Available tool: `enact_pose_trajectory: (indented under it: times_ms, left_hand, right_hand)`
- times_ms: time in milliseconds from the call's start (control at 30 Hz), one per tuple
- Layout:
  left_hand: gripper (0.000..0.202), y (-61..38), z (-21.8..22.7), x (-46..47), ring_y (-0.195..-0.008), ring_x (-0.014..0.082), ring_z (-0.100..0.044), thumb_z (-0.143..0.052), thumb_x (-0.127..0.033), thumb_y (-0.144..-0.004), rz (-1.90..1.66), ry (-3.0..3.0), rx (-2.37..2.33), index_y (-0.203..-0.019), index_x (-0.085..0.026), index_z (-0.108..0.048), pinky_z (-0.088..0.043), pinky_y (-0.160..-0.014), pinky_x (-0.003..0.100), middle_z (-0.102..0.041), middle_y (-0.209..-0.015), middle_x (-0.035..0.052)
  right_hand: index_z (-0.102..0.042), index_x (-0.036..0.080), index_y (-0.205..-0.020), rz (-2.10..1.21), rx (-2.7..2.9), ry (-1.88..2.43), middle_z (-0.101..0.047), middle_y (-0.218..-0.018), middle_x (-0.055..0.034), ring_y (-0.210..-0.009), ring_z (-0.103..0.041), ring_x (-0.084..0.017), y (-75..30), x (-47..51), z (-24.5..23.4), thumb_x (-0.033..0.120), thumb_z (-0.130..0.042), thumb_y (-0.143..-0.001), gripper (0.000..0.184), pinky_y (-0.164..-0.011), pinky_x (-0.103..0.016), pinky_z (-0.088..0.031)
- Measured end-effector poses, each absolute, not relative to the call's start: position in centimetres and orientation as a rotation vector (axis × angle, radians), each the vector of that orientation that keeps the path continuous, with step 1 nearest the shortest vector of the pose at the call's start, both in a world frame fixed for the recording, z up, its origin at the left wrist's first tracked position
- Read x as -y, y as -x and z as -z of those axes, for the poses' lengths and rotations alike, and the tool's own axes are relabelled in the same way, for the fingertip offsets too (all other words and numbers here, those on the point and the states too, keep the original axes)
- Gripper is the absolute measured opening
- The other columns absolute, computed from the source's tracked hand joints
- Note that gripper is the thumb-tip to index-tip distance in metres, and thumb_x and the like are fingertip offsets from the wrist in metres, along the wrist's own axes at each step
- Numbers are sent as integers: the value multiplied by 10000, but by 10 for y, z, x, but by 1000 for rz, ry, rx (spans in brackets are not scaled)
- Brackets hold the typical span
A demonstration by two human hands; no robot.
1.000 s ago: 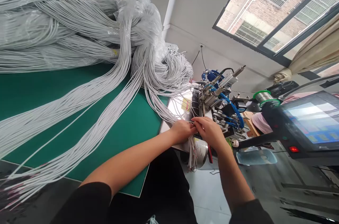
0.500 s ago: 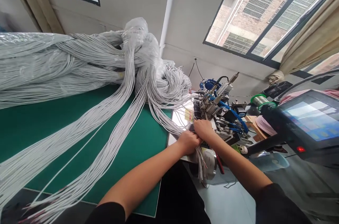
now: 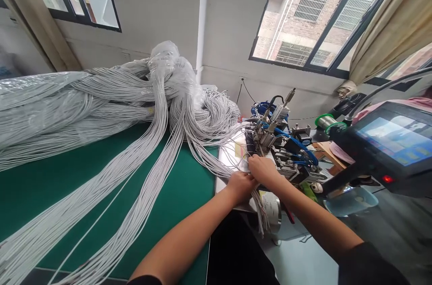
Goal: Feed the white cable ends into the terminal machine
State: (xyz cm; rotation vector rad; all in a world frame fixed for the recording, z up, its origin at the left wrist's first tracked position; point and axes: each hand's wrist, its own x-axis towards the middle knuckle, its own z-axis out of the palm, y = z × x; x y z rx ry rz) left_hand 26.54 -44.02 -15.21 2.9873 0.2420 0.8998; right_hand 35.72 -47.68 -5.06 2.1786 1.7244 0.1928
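Note:
My left hand [image 3: 241, 186] is closed around thin white cables, whose cut ends [image 3: 261, 217] hang down past the table edge. Touching it, my right hand [image 3: 262, 169] is closed at the front of a small machine [image 3: 280, 136] with metal cylinders and blue air tubes. Its fingertips are turned away, so what they pinch is hidden. The cables reach my hands from a big coiled heap of white cables [image 3: 216, 114] across a white work surface [image 3: 227, 152], where a yellowish label [image 3: 240, 150] lies.
Long cable bundles [image 3: 128, 163] lie across the green table [image 3: 189, 199], partly wrapped in clear plastic [image 3: 165, 58]. To the right stand a lit control screen [image 3: 398, 136] and a green-rimmed wire spool [image 3: 327, 123]. A clear plastic bin [image 3: 353, 202] sits below the screen.
The camera view has tilted up and shifted slightly. My hands stay together at the machine's front, with the cables in nearly the same place.

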Motion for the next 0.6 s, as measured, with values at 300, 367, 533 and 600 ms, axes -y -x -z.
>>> enact_pose_trajectory:
  times_ms: [300,367,533,600]
  left_hand:
    - [64,-266,156,441,-631,171,-601,-544,-206,-807,-879,-2998,-273,-767,-186,-590,-399,-542,273,-615,-654,19]
    - [42,-265,156,440,-646,171,-596,-556,-206,-800,-872,-3017,-231,-778,-186,-586,-393,-543,272,-617,-677,17]
    - [60,-261,155,440,-654,163,-571,-531,-197,-831,-853,-3049,-103,-819,-196,-590,-379,-548,273,-604,-686,7]
    - [102,-259,153,441,-671,160,-563,-494,-199,-868,-907,-3024,-85,-846,-204,-594,-387,-569,271,-600,-699,0]
  right_hand:
    - [-622,222,-986,-485,-1866,-2349,-680,-912,-46,-693,-665,-178,-382,549,66,241,-396,-942,231,-498,-264,-296]
    - [-638,227,-1003,-576,-1889,-2450,-695,-936,-34,-672,-658,-172,-396,565,81,263,-393,-948,254,-505,-268,-303]
    - [-656,195,-925,-664,-2016,-2793,-704,-919,-35,-717,-646,-166,-421,599,115,352,-419,-949,285,-575,-254,-373]
    - [-648,187,-900,-515,-2111,-2904,-694,-885,-38,-741,-634,-165,-422,606,124,384,-425,-946,301,-618,-248,-396]
